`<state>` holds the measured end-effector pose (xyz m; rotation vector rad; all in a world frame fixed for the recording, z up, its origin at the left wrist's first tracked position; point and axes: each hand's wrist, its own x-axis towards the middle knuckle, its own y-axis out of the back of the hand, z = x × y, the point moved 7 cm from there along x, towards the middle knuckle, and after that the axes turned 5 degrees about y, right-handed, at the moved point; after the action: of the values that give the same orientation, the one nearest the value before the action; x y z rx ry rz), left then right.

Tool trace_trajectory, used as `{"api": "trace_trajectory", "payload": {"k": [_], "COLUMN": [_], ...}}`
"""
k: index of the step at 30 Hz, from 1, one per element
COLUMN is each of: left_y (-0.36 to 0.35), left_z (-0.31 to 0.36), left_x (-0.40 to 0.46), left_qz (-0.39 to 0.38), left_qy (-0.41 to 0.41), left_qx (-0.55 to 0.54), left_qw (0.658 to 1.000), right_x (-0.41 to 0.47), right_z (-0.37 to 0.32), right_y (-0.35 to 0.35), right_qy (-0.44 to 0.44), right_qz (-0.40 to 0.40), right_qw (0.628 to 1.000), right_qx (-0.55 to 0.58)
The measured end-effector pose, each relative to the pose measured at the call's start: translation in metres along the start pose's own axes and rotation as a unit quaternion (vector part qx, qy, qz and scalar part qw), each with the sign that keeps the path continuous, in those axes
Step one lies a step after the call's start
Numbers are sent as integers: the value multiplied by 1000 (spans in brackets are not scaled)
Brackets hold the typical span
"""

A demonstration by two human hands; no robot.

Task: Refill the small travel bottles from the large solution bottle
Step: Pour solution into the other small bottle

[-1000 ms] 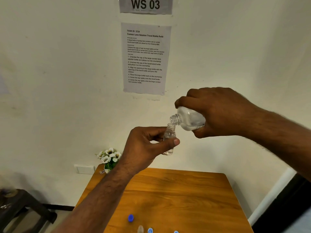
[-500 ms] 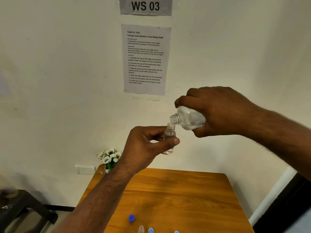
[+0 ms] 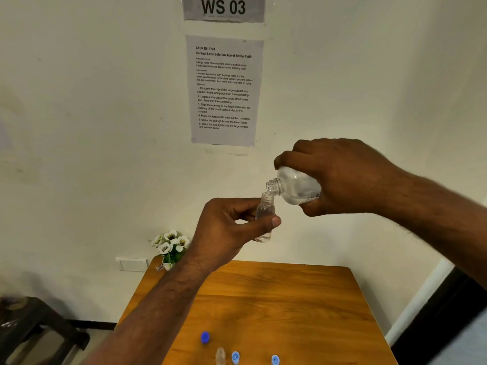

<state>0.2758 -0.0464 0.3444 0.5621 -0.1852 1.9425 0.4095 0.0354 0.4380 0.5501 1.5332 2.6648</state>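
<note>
Hands are raised above the table [image 3: 290,299], in front of the wall. Left hand [image 3: 226,230] is closed in a pinch round the small bottle [image 3: 264,214], thumb across its front, fingers curled behind; the bottle stands upright, uncapped. Right hand [image 3: 342,177] is wrapped over the large bottle [image 3: 295,188], fingers across the top, thumb beneath, holding it tipped with the neck pointing left and down. The large bottle's open mouth sits just over the small bottle's mouth, rims touching or nearly so; which cannot be told.

Both bottles are clear plastic. Some clear liquid shows in the base of the small bottle; its level is hard to judge. No stream can be made out between the mouths.

On the table's near edge lie a blue cap [image 3: 205,337], a second small clear bottle [image 3: 220,355] and two pale blue caps [image 3: 235,357] [image 3: 275,360], the last three cut off by the frame. Most of the large bottle's body is hidden by the right palm.
</note>
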Motion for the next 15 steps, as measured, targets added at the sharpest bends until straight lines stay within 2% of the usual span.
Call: {"api": "trace_trajectory", "payload": {"k": [10,15], "left_y": [0,-1], "left_z": [-32,-54], "left_x": [-5,-13], "left_qz": [-11,-33], "left_qy": [20,42], "left_qx": [-17,-25], "left_qw": [1000,998], "right_x": [-18,-32], "right_z": [-9,-25], "right_y": [-41,-76], "right_qy": [-89,-141], "right_qz": [17,55], "right_qw": [984,948], "right_qx": [152,280]}}
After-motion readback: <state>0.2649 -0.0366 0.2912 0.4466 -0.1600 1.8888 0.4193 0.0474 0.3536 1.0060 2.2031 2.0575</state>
